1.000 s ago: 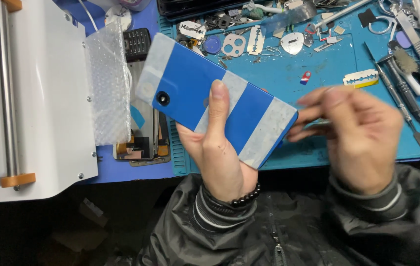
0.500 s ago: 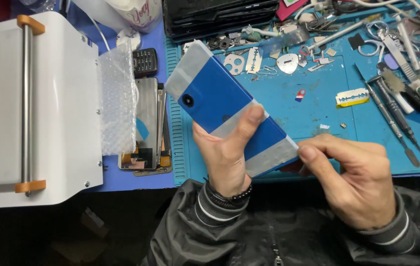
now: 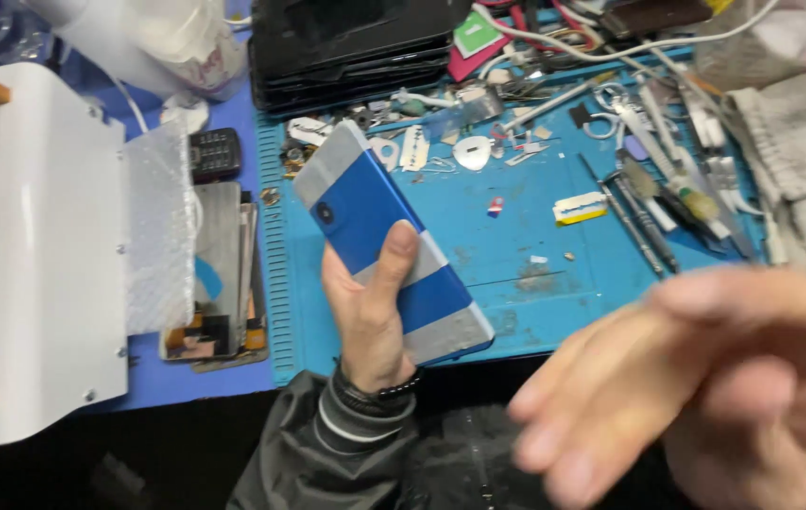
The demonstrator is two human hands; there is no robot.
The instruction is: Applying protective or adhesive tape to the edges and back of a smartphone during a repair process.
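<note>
at the far left sits a white machine (image 3: 34, 255) with orange end caps on its roller bar, and against its right side leans a sheet of clear bubble wrap (image 3: 159, 236). just beside that lie a small dark keypad phone (image 3: 215, 153) and a stack of flat phone screens (image 3: 223, 274) on the blue table cover.

your left hand (image 3: 370, 316) holds a blue phone (image 3: 389, 241) from below, back side up, tilted with its top end toward the upper left. grey tape bands cross its top, middle and bottom. your thumb lies across the blue back, the other fingers curl around underneath, so the grip is closed on the phone. it hangs over the near left part of the blue work mat (image 3: 516, 274). a dark bead bracelet (image 3: 379, 389) rings your wrist.

above the phone, a pile of black trays (image 3: 356, 42) stands at the back edge. the mat's middle carries small metal parts, a white and yellow razor blade (image 3: 580, 208), and a row of tweezers and picks (image 3: 649, 208) to the right. grey cloths (image 3: 795, 151) lie at the far right.

your right hand (image 3: 705, 378) is raised close to the camera at the lower right, badly blurred. its fingers look spread and loose, with nothing visibly in them.
</note>
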